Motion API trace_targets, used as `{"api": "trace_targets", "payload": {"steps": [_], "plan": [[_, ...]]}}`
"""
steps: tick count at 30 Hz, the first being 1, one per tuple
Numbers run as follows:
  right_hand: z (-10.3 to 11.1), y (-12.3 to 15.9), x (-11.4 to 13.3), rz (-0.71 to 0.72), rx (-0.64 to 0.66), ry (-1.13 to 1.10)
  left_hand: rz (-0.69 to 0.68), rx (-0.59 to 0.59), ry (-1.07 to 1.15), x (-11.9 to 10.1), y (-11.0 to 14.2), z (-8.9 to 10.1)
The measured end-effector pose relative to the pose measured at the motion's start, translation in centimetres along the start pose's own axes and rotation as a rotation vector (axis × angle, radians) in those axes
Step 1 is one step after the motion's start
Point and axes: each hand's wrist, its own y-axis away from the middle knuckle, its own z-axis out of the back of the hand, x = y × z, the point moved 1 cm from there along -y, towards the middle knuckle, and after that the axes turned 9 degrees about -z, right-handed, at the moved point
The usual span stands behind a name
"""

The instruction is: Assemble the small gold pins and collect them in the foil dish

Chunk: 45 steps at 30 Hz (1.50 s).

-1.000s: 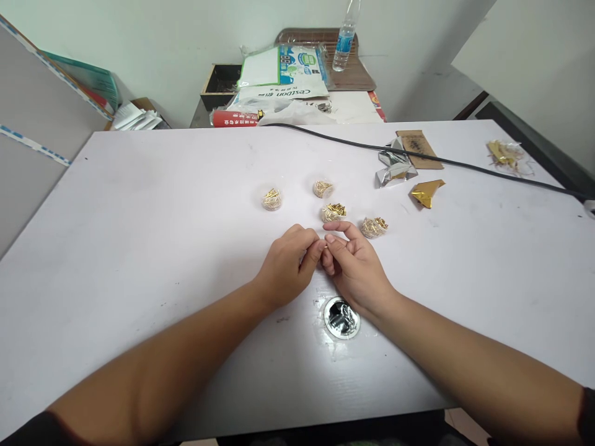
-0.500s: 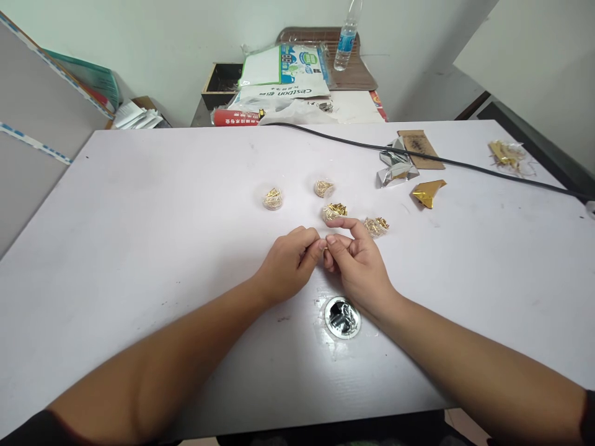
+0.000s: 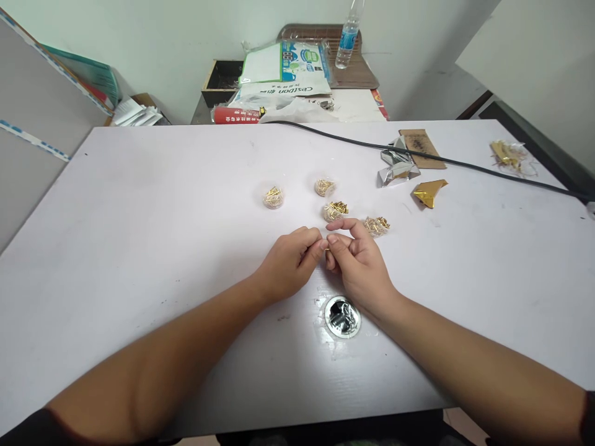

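A pale wall backs a white counter (image 3: 139, 241), with a black box (image 3: 223, 82) and an upright water bottle (image 3: 346, 44) beyond its far edge. The left hand (image 3: 289, 263) and the right hand (image 3: 365, 263) meet above the counter near its middle. A slim, gold-coloured pin (image 3: 327, 249) is located between their fingertips; only a short length is visible. The left hand is closed, thumb pressed to the curled index finger, at one end of the pin. The right hand is partly closed: its thumb and a bent finger pinch the other end, while its index finger is raised and curved clear of the grip.

Four small piles of pins (image 3: 335, 211), each in clear plastic, stand just beyond the hands. A round insert (image 3: 343, 317), with clear tape around it, is located in the counter on the near side of the right hand. At the far right, a black cable (image 3: 362, 145) passes over a silver foil wrapper (image 3: 398, 174) and a brown cardboard piece (image 3: 423, 146). A folded gold foil piece (image 3: 430, 194) lies near the wrapper.
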Motion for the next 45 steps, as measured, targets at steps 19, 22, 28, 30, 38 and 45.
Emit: {"api": "trace_targets", "payload": {"steps": [19,22,28,30,38,45], "plan": [[-1.5,0.8,-0.3,-0.065,-0.055,-0.273,-0.199,-0.148,-0.198,-1.2,0.1,-0.7],[-1.6,0.9,-0.3,-0.082,-0.069,-0.252,-0.233,-0.159,-0.228,-1.1,0.2,-0.7],[-1.2,1.1,0.5,0.076,-0.022,-0.011,-0.119,-0.195,-0.131,-0.7,0.7,-0.3],[-0.6,1.0,1.5,0.179,-0.006,0.065,-0.042,-0.215,-0.101,-0.5,0.8,-0.1],[7.3,-0.2,9.3,0.832,-0.312,0.776,0.084,-0.186,-0.024,-0.5,0.5,0.0],[11.0,-1.7,9.1,0.851,-0.110,1.259,0.107,-0.167,-0.029,-0.2,0.4,0.0]]}}
